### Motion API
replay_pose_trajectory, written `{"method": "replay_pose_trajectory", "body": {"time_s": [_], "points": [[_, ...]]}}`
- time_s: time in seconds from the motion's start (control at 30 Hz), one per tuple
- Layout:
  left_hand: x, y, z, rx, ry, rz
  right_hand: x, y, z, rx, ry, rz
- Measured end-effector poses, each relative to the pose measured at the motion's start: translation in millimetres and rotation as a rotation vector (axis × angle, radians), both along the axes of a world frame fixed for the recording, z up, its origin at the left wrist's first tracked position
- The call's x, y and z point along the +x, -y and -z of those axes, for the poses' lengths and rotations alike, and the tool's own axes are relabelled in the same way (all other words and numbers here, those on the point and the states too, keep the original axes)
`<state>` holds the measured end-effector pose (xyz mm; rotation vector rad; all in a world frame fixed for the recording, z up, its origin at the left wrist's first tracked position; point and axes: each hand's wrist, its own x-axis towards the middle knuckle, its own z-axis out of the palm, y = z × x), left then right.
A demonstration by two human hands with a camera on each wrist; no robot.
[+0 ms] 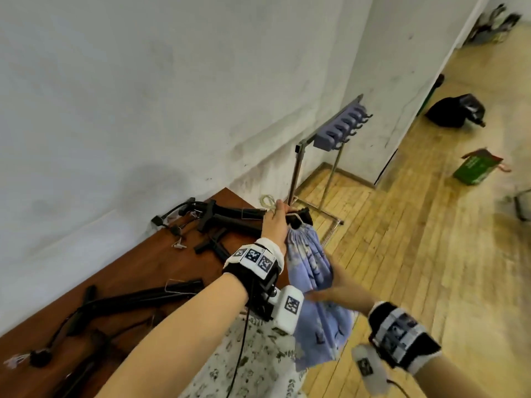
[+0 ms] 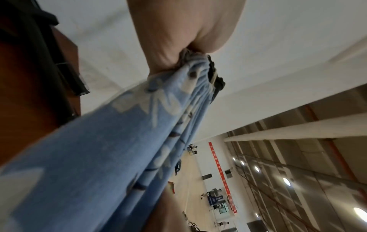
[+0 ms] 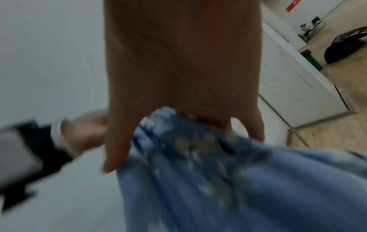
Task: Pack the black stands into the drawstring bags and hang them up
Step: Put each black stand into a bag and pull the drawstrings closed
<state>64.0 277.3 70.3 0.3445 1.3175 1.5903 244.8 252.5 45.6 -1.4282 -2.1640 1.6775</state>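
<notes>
A blue flower-print drawstring bag point(image 1: 310, 265) hangs off the right end of the table. My left hand point(image 1: 274, 222) grips its gathered neck and a loop of pale cord point(image 1: 267, 201). The black end of a stand point(image 1: 303, 219) sticks out of the neck. In the left wrist view my left hand point(image 2: 178, 39) bunches the bag point(image 2: 89, 157) just below that black end point(image 2: 218, 81). My right hand point(image 1: 336, 285) lies with straight fingers against the lower part of the bag. Blur softens the right wrist view, where my right hand point(image 3: 178, 62) touches the bag point(image 3: 218, 180).
Two more black stands point(image 1: 230, 218) point(image 1: 143, 295) with cables lie on the brown table point(image 1: 161, 262) by the wall. A purple hook rack point(image 1: 340, 127) on a metal frame stands beyond the table. A green box point(image 1: 477, 168) and a black sack point(image 1: 457, 110) sit on the wooden floor.
</notes>
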Motion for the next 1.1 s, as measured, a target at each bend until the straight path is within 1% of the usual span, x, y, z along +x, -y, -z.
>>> {"method": "replay_pose_trajectory", "body": {"time_s": [0.07, 0.13, 0.17, 0.27, 0.37, 0.43, 0.53, 0.6, 0.67, 0.73, 0.8, 0.87, 0.97, 1.1], "points": [[1.7, -18.9, 25.7, -0.054, 0.072, -0.037, -0.4, -21.7, 32.2, 0.063, 0.029, 0.083], [1.9, -37.0, 48.4, -0.107, 0.165, -0.055, -1.8, -47.2, 56.6, 0.097, 0.084, 0.080], [-0.5, -44.2, 58.7, -0.137, 0.179, -0.060, -3.1, -58.1, 68.0, 0.089, 0.106, 0.056], [-15.5, -60.9, 90.3, -0.254, 0.121, -0.060, -6.2, -96.1, 94.8, 0.046, 0.202, -0.094], [-39.6, -66.6, 116.9, -0.399, -0.001, 0.053, -7.5, -129.6, 123.4, 0.029, 0.316, -0.256], [-55.8, -58.5, 129.1, -0.507, -0.014, 0.123, -9.3, -141.5, 139.3, 0.017, 0.425, -0.331], [-83.2, -41.2, 145.1, -0.622, -0.038, 0.122, -19.3, -155.8, 163.1, 0.007, 0.576, -0.440], [-100.5, -26.9, 152.8, -0.678, -0.059, 0.068, -28.3, -160.7, 170.1, -0.035, 0.615, -0.477], [-116.7, -8.3, 159.9, -0.732, -0.059, -0.006, -38.5, -164.9, 175.6, -0.023, 0.636, -0.517], [-128.4, 12.2, 165.0, -0.786, -0.066, -0.051, -48.2, -166.2, 178.9, 0.053, 0.649, -0.558], [-138.9, 36.0, 172.8, -0.847, -0.087, -0.042, -55.7, -166.1, 184.8, 0.137, 0.609, -0.563], [-147.6, 60.4, 177.4, -0.887, -0.083, -0.006, -66.0, -164.9, 188.4, 0.236, 0.524, -0.563], [-155.3, 86.5, 185.0, -0.852, -0.050, 0.033, -88.2, -162.6, 191.2, 0.379, 0.408, -0.600], [-156.8, 106.0, 184.4, -0.798, -0.068, -0.005, -112.1, -145.1, 184.1, 0.643, 0.438, -0.707]]}}
